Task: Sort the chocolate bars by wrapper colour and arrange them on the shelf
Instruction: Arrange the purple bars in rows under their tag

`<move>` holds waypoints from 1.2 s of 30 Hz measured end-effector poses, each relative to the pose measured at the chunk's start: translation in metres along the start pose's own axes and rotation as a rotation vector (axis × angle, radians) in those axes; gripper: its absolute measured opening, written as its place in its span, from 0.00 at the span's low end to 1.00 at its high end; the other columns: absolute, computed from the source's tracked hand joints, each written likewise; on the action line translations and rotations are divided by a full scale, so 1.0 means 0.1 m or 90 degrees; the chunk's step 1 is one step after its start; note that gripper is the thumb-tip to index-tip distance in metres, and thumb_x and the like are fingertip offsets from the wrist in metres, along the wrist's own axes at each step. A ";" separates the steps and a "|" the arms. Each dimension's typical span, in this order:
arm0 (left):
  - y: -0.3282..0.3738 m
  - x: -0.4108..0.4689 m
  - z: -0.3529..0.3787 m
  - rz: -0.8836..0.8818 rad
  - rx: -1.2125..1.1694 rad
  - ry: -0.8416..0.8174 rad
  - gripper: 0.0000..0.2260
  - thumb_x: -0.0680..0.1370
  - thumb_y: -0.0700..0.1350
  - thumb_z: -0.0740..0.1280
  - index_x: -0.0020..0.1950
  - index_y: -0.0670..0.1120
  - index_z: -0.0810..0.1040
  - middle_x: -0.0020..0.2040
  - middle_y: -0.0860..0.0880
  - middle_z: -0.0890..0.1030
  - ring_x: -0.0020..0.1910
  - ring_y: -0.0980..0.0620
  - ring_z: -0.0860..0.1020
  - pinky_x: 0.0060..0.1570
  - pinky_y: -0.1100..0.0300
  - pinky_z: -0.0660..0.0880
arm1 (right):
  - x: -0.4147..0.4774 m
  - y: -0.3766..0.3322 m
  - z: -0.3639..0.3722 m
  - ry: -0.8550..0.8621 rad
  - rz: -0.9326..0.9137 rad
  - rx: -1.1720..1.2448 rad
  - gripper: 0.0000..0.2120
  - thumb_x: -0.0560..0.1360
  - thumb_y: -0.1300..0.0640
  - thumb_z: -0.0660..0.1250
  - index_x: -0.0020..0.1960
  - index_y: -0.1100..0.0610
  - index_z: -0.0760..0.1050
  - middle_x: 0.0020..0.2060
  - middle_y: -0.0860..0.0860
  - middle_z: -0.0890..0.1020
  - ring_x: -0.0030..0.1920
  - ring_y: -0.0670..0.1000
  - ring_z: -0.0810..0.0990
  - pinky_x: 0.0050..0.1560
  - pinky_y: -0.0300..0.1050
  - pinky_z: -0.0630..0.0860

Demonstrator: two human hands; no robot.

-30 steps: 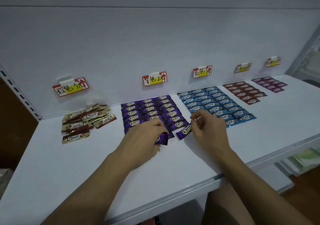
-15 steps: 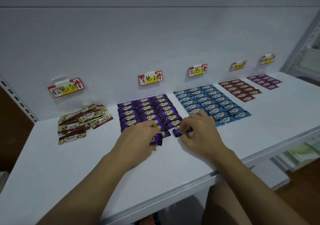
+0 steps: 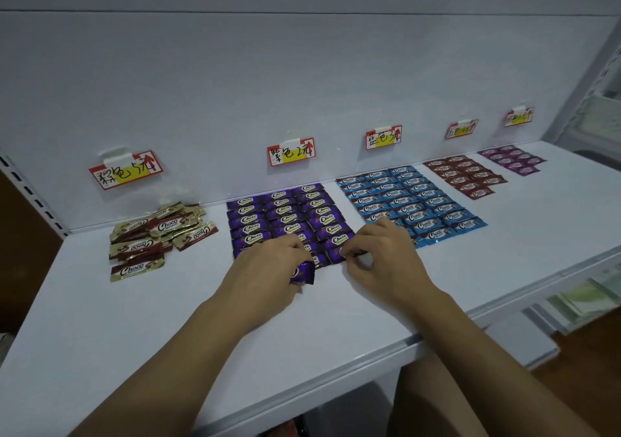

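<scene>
A white shelf [image 3: 168, 319] seen from above, with two bare forearms reaching in from the near edge toward rows of wrapped chocolate bars.

The left hand [image 3: 268, 268] lies palm down at the near edge of the purple block [image 3: 285, 214]. Its fingers curl around a loose purple bar [image 3: 303, 274], whose crimped end sticks out to the right beneath the knuckles.

The right hand [image 3: 386, 258] sits just beside it, wrist low on the shelf and fingers bent inward. Thumb and forefinger pinch the right end of the corner purple bar [image 3: 336, 254], which lies flat at the near right corner of the purple block. The two hands are near each other but not touching.

To the right of the purple block is a tidy blue block [image 3: 410, 201], its near left corner covered by the right hand. Farther right lie dark red bars [image 3: 467, 176] and then magenta bars [image 3: 512, 159]. At the left sits a loose brown and gold pile [image 3: 158, 235], well apart from the hands.

Handwritten price tags [image 3: 291, 151] are clipped to the back wall, one above each group.
</scene>
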State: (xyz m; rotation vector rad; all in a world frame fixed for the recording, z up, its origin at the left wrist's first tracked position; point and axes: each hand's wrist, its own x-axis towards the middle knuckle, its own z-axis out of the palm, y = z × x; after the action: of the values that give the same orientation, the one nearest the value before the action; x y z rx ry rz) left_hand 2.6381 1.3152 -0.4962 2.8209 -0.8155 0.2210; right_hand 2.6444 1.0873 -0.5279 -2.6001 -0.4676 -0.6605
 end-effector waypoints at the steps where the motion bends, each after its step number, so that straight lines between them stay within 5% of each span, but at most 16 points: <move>1: 0.00 0.00 0.00 -0.001 0.002 0.001 0.19 0.76 0.46 0.72 0.66 0.56 0.79 0.63 0.59 0.75 0.59 0.52 0.77 0.51 0.55 0.78 | 0.00 0.00 0.00 -0.003 -0.002 -0.001 0.05 0.68 0.56 0.75 0.43 0.48 0.84 0.40 0.44 0.82 0.45 0.50 0.75 0.44 0.52 0.75; 10: -0.06 -0.02 0.02 0.008 -0.072 0.064 0.17 0.74 0.43 0.74 0.61 0.56 0.81 0.59 0.60 0.78 0.58 0.54 0.77 0.51 0.56 0.78 | 0.02 0.06 -0.05 0.084 0.077 0.091 0.07 0.71 0.64 0.71 0.46 0.54 0.81 0.41 0.46 0.81 0.44 0.47 0.75 0.44 0.43 0.71; 14: -0.13 -0.01 -0.13 -0.106 -0.348 0.213 0.09 0.76 0.44 0.75 0.54 0.55 0.85 0.52 0.61 0.82 0.53 0.63 0.79 0.52 0.66 0.76 | 0.12 -0.02 -0.08 0.070 0.013 0.096 0.06 0.71 0.61 0.67 0.46 0.54 0.81 0.41 0.44 0.81 0.44 0.46 0.74 0.45 0.43 0.70; 20: -0.39 0.03 -0.25 -0.293 -0.673 0.307 0.04 0.79 0.41 0.71 0.49 0.49 0.84 0.30 0.55 0.79 0.28 0.54 0.75 0.34 0.56 0.74 | 0.37 -0.39 0.04 -0.063 -0.129 0.146 0.06 0.73 0.56 0.70 0.50 0.51 0.83 0.42 0.43 0.82 0.47 0.47 0.75 0.51 0.46 0.73; 23: -0.50 0.03 -0.27 -0.363 -0.807 0.335 0.03 0.80 0.40 0.69 0.49 0.45 0.83 0.31 0.46 0.76 0.27 0.50 0.72 0.31 0.57 0.72 | 0.46 -0.55 0.12 -0.091 -0.164 0.148 0.07 0.73 0.52 0.71 0.50 0.50 0.83 0.43 0.43 0.82 0.49 0.48 0.75 0.52 0.52 0.74; 27: -0.54 0.04 -0.36 -0.416 -1.021 0.357 0.02 0.80 0.38 0.68 0.50 0.42 0.80 0.34 0.48 0.74 0.26 0.54 0.69 0.24 0.63 0.68 | 0.48 -0.67 0.24 -0.167 -0.234 0.130 0.11 0.73 0.41 0.72 0.51 0.45 0.84 0.45 0.40 0.81 0.50 0.46 0.71 0.51 0.55 0.73; 32: -0.56 0.06 -0.46 -0.467 -1.313 0.274 0.04 0.80 0.40 0.68 0.45 0.43 0.76 0.33 0.50 0.72 0.25 0.58 0.67 0.21 0.68 0.66 | 0.43 -0.65 0.33 -0.199 -0.237 0.132 0.09 0.73 0.42 0.72 0.51 0.43 0.85 0.45 0.38 0.81 0.52 0.45 0.70 0.51 0.56 0.73; 36: -0.52 0.06 -0.45 -0.512 -1.493 0.261 0.10 0.81 0.41 0.65 0.39 0.45 0.73 0.31 0.53 0.70 0.24 0.59 0.67 0.23 0.70 0.67 | 0.45 -0.76 0.27 -0.123 -0.223 0.191 0.13 0.74 0.43 0.72 0.53 0.48 0.84 0.45 0.41 0.82 0.50 0.47 0.74 0.53 0.50 0.73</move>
State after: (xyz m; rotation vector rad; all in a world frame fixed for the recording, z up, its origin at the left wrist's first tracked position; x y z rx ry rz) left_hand 2.6672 1.3656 -0.4589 0.5711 0.3144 -0.2110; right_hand 2.6604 1.1744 -0.5030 -2.3243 -1.0159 -0.4055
